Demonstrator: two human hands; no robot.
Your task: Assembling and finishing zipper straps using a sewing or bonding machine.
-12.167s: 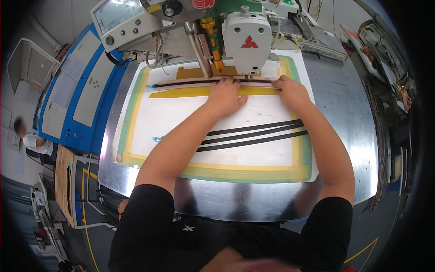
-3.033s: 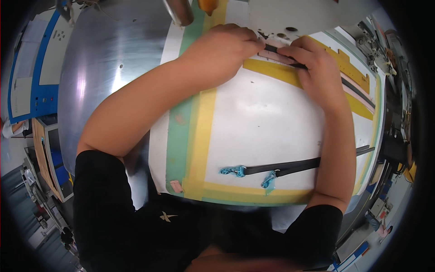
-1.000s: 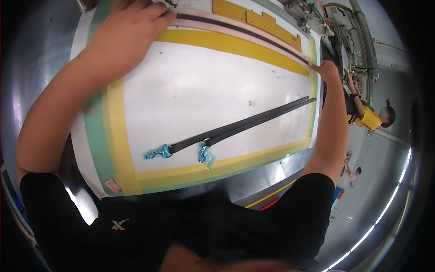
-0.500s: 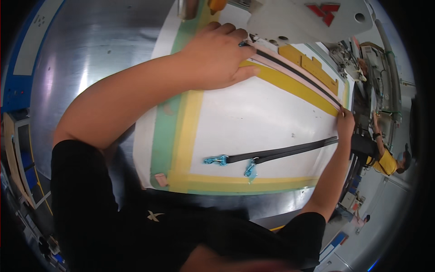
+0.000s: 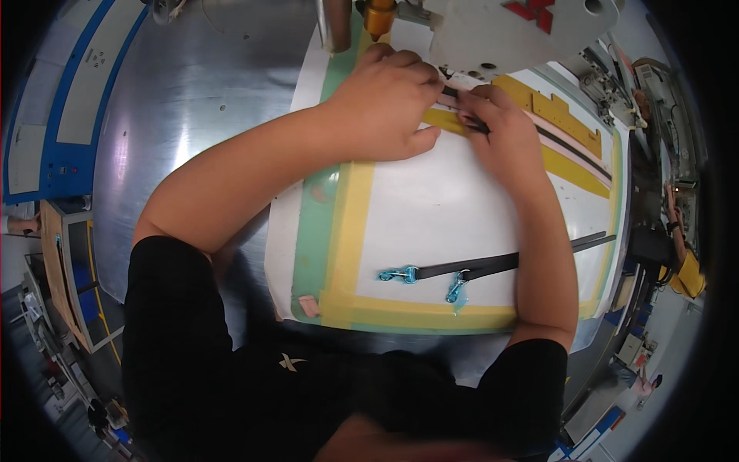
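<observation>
A long black strap (image 5: 573, 152) runs over a pink strip beside a yellow guide (image 5: 570, 169), under the head of a sewing machine (image 5: 516, 35). My left hand (image 5: 392, 104) is at the strap's left end, its fingers curled over it and its thumb held apart below. Just to its right, my right hand (image 5: 504, 127) pinches the strap between thumb and fingers. Both sets of fingertips are partly hidden. Nearer to me on the white work surface (image 5: 431, 215) lie two black straps (image 5: 493, 263) with blue-wrapped snap hooks (image 5: 398, 275), touched by neither hand.
Green and yellow tape (image 5: 346, 231) borders the white surface, with a small pink scrap (image 5: 309, 306) at its near left corner. A metal tabletop (image 5: 208, 100) extends left. An amber-coloured machine part (image 5: 379, 19) hangs at the back. Another person's yellow garment (image 5: 687, 277) shows far right.
My right hand has come from the strap's far right end to close beside my left hand. My left hand stays at the strap's left end. The view has shifted slightly.
</observation>
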